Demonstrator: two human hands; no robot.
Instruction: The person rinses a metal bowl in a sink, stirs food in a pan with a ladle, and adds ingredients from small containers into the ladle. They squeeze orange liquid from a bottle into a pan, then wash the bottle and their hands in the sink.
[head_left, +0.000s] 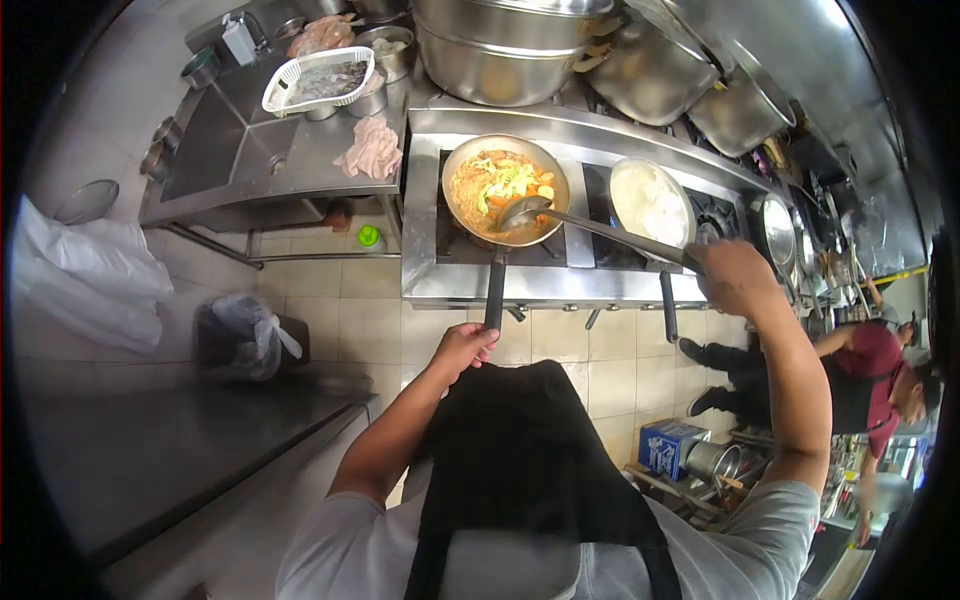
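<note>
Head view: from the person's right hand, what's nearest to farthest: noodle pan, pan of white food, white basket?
From the right hand, gripping the ladle:
1. pan of white food, just left, on the stove.
2. noodle pan, next burner left.
3. white basket, far left, on the side counter.

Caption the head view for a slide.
Left hand grips the pan handle; right hand holds a ladle over the noodles.

- Pan [505, 190]: dull metal, matt black handle.
- Ladle [525, 212]: shiny steel.
- Stove [480, 285]: brushed steel.
- Floor [330, 310]: glossy tile.
- Apron [520, 450]: matt black cloth.
</note>
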